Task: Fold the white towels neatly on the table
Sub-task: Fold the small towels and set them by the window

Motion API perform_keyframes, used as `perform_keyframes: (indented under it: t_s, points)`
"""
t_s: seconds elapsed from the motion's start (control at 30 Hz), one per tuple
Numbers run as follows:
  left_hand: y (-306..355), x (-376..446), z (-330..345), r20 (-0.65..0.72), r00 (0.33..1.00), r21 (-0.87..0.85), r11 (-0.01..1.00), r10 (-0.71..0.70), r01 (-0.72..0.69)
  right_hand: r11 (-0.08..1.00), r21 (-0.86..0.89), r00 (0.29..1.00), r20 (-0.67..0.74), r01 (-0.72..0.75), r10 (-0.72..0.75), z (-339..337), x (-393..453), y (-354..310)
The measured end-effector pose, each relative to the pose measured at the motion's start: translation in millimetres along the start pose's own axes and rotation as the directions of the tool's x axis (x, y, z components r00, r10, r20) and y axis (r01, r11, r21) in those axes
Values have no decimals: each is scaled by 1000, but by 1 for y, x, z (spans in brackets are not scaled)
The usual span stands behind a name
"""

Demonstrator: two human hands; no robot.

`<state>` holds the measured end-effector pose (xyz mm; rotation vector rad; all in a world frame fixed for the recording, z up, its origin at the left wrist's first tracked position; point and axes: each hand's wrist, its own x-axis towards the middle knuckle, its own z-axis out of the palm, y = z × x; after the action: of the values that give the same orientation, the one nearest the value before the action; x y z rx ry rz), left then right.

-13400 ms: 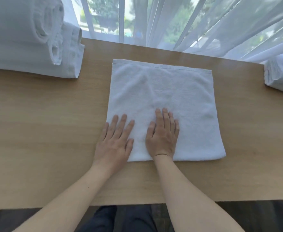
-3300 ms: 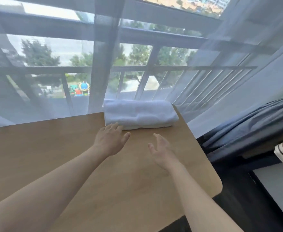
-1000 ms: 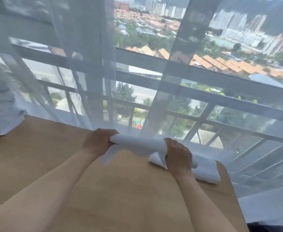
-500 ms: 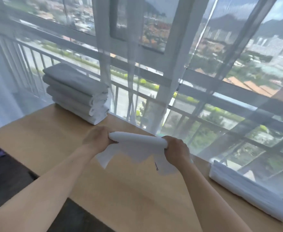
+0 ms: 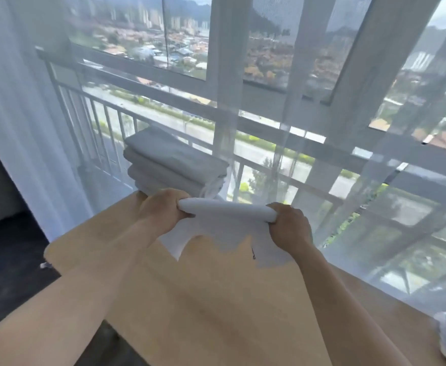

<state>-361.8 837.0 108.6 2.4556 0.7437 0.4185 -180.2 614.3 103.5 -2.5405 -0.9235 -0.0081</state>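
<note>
Above the light wooden table (image 5: pixel 216 313), your left hand (image 5: pixel 161 211) and right hand (image 5: pixel 290 228) each clench one end of the white cloth towel (image 5: pixel 227 220); its long axis runs hand to hand, probably lifted clear.

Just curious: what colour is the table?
Light wood brown table, seen from the head camera.
</note>
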Motion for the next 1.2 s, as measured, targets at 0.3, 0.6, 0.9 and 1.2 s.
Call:
perform_keyframes:
  t_s: [0.3,0.6,0.9,1.2]
  points:
    - [-46,118,-89,-62,993,104,990,98,-92,998,46,996,-79,43,-40,-7,106,-87]
    - [-83,256,-153,-114,945,162,944,306,-287,1000,-31,989,-147,6,-10,-26,206,-156]
    - [-132,423,-171,-21,868,183,856,496,-484,950,-208,924,-351,-234,151,15,305,-212]
    - [-213,472,-120,198,754,355,672,626,-651,865,-312,909,-278,-392,311,132,309,-225]
